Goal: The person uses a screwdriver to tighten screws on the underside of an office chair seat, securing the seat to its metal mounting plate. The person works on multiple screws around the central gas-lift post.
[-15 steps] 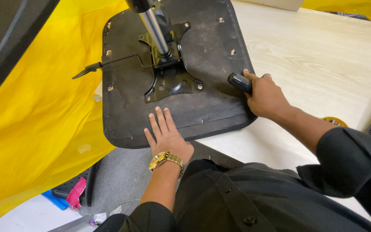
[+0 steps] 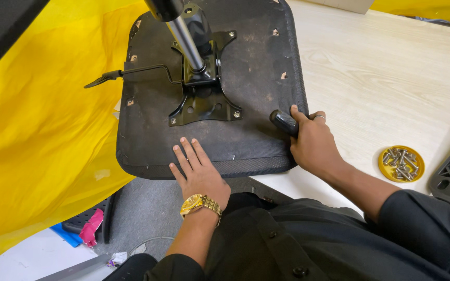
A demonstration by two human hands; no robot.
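Little has shifted since the earlier frame: both hands keep their places, the view only nearer. Left hand (image 2: 200,176) lies flat, fingers spread, on the near edge of the upturned seat (image 2: 256,78), which rests on the table (image 2: 391,78) and overhangs its left edge. Right hand (image 2: 313,143) is closed around a black tool handle (image 2: 283,122) at the seat's right edge. Farther in, the bracket (image 2: 204,101) sits bolted, visible bolts in place, lever (image 2: 131,73) and column (image 2: 183,36) fitted. Judged well advanced; spare screws remain in the yellow dish (image 2: 401,163).
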